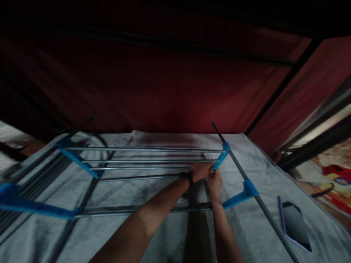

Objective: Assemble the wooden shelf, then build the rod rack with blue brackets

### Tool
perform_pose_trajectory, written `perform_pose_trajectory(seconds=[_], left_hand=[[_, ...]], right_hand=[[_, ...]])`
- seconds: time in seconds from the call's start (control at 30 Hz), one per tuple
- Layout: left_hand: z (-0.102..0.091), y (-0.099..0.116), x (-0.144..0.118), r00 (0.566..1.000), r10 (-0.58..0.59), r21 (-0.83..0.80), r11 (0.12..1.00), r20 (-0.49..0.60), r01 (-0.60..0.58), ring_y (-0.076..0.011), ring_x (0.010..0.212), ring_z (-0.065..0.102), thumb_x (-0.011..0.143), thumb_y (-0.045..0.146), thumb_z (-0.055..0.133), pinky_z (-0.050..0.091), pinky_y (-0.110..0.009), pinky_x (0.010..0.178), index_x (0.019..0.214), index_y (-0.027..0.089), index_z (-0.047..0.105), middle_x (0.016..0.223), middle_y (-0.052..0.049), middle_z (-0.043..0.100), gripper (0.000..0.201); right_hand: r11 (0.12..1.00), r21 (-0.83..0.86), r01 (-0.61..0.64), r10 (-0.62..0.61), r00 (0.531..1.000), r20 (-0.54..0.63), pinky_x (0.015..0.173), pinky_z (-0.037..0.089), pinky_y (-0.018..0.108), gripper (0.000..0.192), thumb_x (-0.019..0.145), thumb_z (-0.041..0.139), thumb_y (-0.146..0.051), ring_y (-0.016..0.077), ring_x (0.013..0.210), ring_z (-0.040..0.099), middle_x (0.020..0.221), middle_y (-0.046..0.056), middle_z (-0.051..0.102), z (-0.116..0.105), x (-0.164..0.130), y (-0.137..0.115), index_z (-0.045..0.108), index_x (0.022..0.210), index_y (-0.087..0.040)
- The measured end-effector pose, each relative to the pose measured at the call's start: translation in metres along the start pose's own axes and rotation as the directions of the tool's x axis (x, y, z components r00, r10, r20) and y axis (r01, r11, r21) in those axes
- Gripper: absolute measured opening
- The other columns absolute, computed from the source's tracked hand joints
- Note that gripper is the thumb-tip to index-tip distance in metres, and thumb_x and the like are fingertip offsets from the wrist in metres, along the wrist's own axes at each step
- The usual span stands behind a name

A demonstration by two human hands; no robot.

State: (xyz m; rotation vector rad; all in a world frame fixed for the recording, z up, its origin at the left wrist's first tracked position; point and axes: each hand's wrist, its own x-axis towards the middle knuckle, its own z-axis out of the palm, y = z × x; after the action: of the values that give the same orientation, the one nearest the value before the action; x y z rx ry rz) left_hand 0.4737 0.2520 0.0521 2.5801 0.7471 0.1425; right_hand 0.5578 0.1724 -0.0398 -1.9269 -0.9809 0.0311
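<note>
A rack shelf of thin metal rods spans between two blue plastic side brackets, one on the left and one on the right. My left hand, with a black band on the wrist, is closed over the right end of a front rod just beside the right bracket. My right hand sits directly below and touching it, its fingers curled up around the same rod end. A second blue bracket lies closer to me on the grey side pole.
Everything rests on a grey cloth inside a frame walled with dark red fabric. A phone in a pale case lies screen-up at the right. More rods and a blue bracket are at the left. Black frame poles rise at the right.
</note>
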Motion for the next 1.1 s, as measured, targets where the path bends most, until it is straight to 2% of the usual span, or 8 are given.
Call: perform_pose_trajectory(seconds=[0.2,0.37,0.43,0.57,0.67,0.73,0.9,1.1], left_hand=[[0.018,-0.008,-0.068,0.945,0.162,0.078,0.986,-0.284,-0.145,-0.0253,0.133,0.048,0.094,0.028,0.054,0.039,-0.041,0.112,0.139,0.018,0.049,0.142,-0.013,0.054,0.047],[0.03,-0.067,-0.192,0.809,-0.207,-0.187,0.975,-0.551,0.122,-0.0214,0.122,0.056,0.094,0.025,0.051,0.046,-0.039,0.107,0.124,0.026,0.063,0.129,-0.007,0.062,0.032],[0.022,-0.107,-0.241,0.596,-0.426,-0.335,0.904,-0.68,0.265,-0.0219,0.119,0.057,0.093,0.021,0.048,0.046,-0.039,0.107,0.118,0.022,0.064,0.123,-0.009,0.063,0.029],[-0.013,-0.188,-0.31,0.023,-0.695,-0.6,0.636,-0.719,0.486,-0.0277,0.128,0.05,0.085,0.013,0.051,0.038,-0.047,0.114,0.123,0.016,0.057,0.127,-0.013,0.058,0.039],[-0.037,-0.231,-0.327,-0.198,-0.762,-0.75,0.493,-0.617,0.441,-0.0293,0.137,0.044,0.081,0.009,0.054,0.035,-0.047,0.116,0.136,0.012,0.047,0.142,-0.017,0.05,0.056],[-0.047,-0.249,-0.327,-0.21,-0.78,-0.779,0.48,-0.589,0.402,-0.0278,0.135,0.048,0.08,0.005,0.053,0.038,-0.045,0.114,0.141,0.012,0.042,0.144,-0.018,0.05,0.062],[-0.048,-0.266,-0.315,-0.07,-0.781,-0.752,0.567,-0.62,0.335,-0.0231,0.13,0.055,0.083,0.005,0.048,0.042,-0.041,0.112,0.137,0.018,0.049,0.135,-0.012,0.061,0.056],[-0.039,-0.265,-0.309,-0.138,-0.775,-0.745,0.517,-0.616,0.423,-0.0244,0.128,0.057,0.081,0.004,0.047,0.043,-0.043,0.111,0.136,0.02,0.052,0.135,-0.011,0.063,0.057]], right_hand=[[0.988,0.124,-0.092,0.079,0.992,0.101,0.073,0.041,0.034,0.038,0.082,0.044,-0.045,0.0234,0.078,0.056,0.086,0.008,0.065,-0.004,0.004,0.007,0.058,0.104,-0.019],[0.984,0.1,-0.148,0.14,0.987,0.084,0.077,0.041,0.036,0.031,0.08,0.048,-0.051,0.0251,0.085,0.056,0.085,0.005,0.061,0.0,0.005,0.014,0.053,0.093,-0.023],[0.983,0.089,-0.161,0.153,0.984,0.089,0.078,0.041,0.037,0.03,0.078,0.048,-0.05,0.0252,0.084,0.055,0.084,0.004,0.059,0.002,0.004,0.018,0.051,0.093,-0.024],[0.986,0.029,-0.166,0.163,0.983,0.08,0.079,0.041,0.04,0.027,0.077,0.047,-0.049,0.0252,0.08,0.053,0.079,0.002,0.055,0.007,0.003,0.026,0.048,0.089,-0.025],[0.982,0.012,-0.189,0.188,0.978,0.086,0.078,0.042,0.041,0.025,0.076,0.047,-0.049,0.0256,0.078,0.053,0.075,0.001,0.053,0.008,0.004,0.029,0.048,0.086,-0.025],[0.977,0.035,-0.211,0.206,0.973,0.106,0.078,0.043,0.041,0.028,0.075,0.048,-0.049,0.0264,0.08,0.055,0.076,0.002,0.056,0.007,0.005,0.03,0.05,0.088,-0.025],[0.972,0.034,-0.231,0.223,0.964,0.146,0.08,0.046,0.043,0.032,0.074,0.05,-0.052,0.0305,0.089,0.061,0.084,0.007,0.064,0.003,0.008,0.032,0.056,0.09,-0.025],[0.97,-0.053,-0.238,0.242,0.963,0.121,0.084,0.045,0.047,0.036,0.077,0.047,-0.052,0.0351,0.098,0.061,0.095,0.012,0.066,0.005,0.005,0.036,0.056,0.098,-0.025]])
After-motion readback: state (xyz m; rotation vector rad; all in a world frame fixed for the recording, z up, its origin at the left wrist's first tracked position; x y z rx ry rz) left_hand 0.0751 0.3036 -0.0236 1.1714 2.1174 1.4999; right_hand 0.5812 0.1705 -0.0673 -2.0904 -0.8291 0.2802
